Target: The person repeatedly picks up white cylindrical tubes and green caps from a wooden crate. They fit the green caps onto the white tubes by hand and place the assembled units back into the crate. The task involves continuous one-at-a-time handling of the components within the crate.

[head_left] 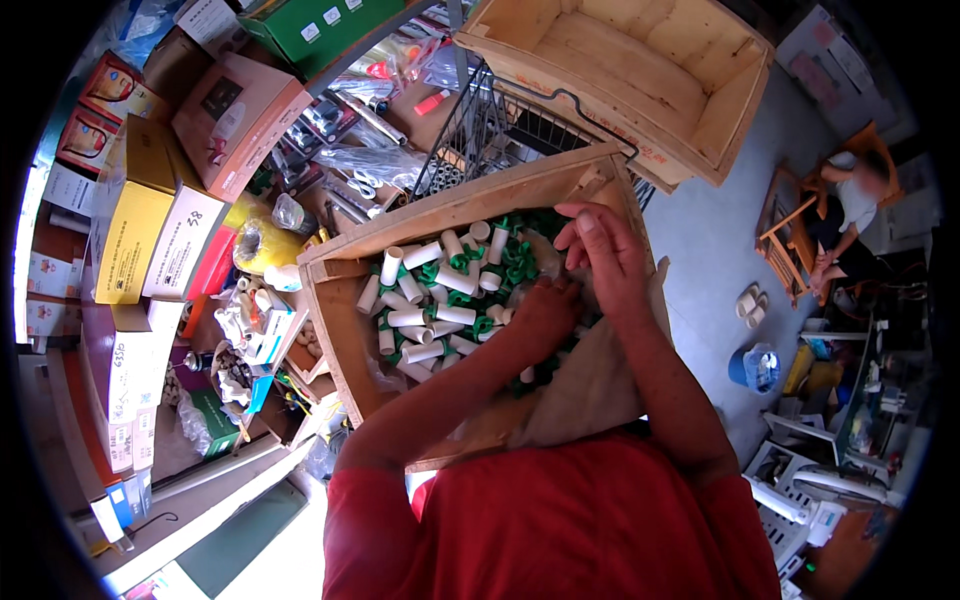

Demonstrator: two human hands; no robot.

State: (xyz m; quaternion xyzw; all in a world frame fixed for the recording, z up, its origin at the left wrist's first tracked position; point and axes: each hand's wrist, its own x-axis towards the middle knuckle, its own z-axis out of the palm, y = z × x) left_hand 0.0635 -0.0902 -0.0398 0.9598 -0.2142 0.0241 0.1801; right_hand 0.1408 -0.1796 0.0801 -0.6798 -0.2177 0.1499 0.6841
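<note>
A wooden box (pixel 340 378) in front of me holds a heap of short white plastic tubes (pixel 455 314) and small green plastic parts (pixel 513 262). My left hand (pixel 548 312) reaches into the right part of the heap. Its fingertips are hidden among the parts, so I cannot see whether they grip anything. Above it, at the right side of the box, is my right hand (pixel 608 258), its fingers bent and apart, with nothing visible in them. A pale brown sheet (pixel 590 395) drapes over the near right corner of the box.
Beyond the box stand a black wire basket (pixel 470 125) and another wooden crate (pixel 640 70). Stacked cartons (pixel 150 215) and shelves of goods line the left. On the right, a person (pixel 850 200) sits on a wooden chair, near slippers (pixel 751 305) and a blue bucket (pixel 754 367).
</note>
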